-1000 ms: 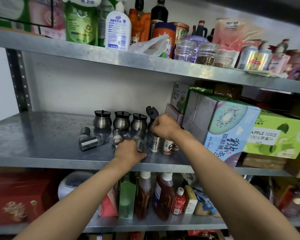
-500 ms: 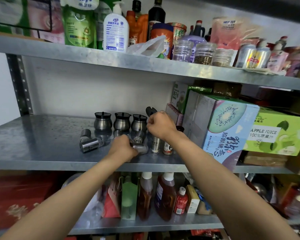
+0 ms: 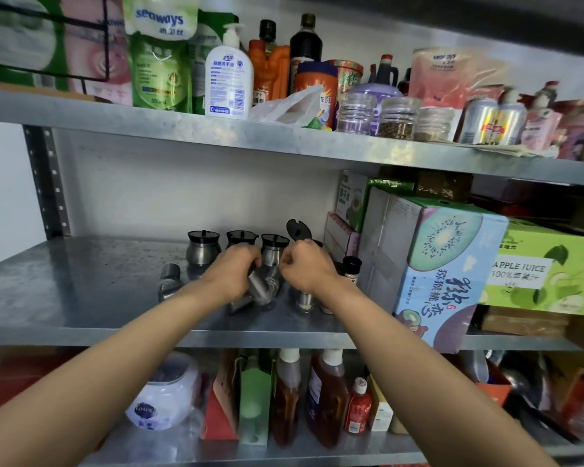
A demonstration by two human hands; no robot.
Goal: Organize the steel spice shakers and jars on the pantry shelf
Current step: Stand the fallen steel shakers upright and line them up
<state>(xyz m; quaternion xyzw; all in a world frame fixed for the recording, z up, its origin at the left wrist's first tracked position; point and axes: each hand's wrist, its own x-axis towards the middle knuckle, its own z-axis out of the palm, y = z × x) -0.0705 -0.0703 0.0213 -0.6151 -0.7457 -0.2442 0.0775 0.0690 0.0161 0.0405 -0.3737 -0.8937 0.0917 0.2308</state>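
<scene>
Three steel jars with dark lids stand in a row at the back of the middle shelf [image 3: 81, 284]; the left one [image 3: 203, 249] is fully visible, the other two are partly behind my hands. My left hand [image 3: 235, 274] is shut on a tilted steel shaker [image 3: 262, 289], lifted just off the shelf. My right hand [image 3: 304, 267] is closed near an open black lid [image 3: 297, 229] of a fourth jar; what it grips is hidden. Another steel shaker [image 3: 168, 281] sits to the left, and one [image 3: 305, 298] stands under my right wrist.
A kiwi juice carton [image 3: 442, 264] and a green apple juice box [image 3: 547, 267] crowd the shelf's right side. A small black-capped bottle [image 3: 351, 267] stands beside the carton. Bottles and jars line the shelf above; sauce bottles [image 3: 324, 392] fill the one below.
My left hand has picked a steel shaker off the shelf and raised it toward the jars. My right hand has stayed by the open black lid.
</scene>
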